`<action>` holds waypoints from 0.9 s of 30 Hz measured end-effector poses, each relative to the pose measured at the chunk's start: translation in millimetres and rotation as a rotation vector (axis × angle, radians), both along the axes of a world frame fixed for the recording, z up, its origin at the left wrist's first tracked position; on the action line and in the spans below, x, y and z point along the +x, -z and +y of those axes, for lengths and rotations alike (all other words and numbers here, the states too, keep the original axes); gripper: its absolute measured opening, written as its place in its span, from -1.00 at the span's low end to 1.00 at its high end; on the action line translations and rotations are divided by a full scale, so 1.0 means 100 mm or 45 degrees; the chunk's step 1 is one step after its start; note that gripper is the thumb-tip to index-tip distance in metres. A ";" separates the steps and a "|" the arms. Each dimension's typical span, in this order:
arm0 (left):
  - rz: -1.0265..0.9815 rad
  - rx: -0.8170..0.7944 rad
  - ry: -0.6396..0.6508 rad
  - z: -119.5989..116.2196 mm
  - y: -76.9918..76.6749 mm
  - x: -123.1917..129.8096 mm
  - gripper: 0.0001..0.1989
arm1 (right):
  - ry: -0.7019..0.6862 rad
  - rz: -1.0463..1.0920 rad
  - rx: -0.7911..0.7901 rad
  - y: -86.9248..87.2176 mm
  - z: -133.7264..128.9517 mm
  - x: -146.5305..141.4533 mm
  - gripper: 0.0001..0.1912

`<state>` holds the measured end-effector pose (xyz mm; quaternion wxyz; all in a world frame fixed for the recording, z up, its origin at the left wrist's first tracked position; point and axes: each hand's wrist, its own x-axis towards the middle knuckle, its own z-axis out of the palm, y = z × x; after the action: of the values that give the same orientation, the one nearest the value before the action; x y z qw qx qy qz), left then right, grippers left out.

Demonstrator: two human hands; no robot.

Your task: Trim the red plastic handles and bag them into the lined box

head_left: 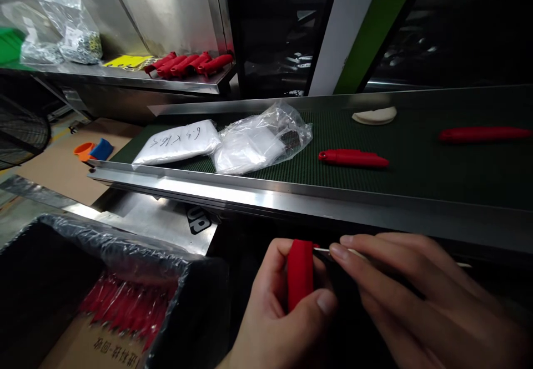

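Note:
My left hand (287,313) is closed round a red plastic handle-like part (300,274), held upright in front of the conveyor. Between the fingertips of my right hand (400,286) is a thin pale stick (321,249). Its tip meets the upper right side of the red part; whether it goes inside, I cannot tell. On the green conveyor belt (291,177) beyond my hands lies a similar red part (353,158), and another red part (485,134) lies farther right.
A plastic bag (258,144) and a white packet (179,142) lie on the belt, near a cream half-round piece (375,116). Several red parts (189,65) rest on the metal shelf (183,85). At lower left stands a lined black bin (208,291) holding bagged red parts (125,305).

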<state>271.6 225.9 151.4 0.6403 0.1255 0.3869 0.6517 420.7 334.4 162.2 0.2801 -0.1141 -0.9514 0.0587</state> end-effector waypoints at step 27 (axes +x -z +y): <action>-0.451 0.478 0.204 0.08 0.30 0.20 -0.81 | 0.058 0.189 -0.172 0.09 0.05 0.03 -0.65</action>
<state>291.8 233.8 121.8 0.7129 0.1564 0.1301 0.6711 423.6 339.6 152.7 0.3425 -0.1497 -0.9191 0.1247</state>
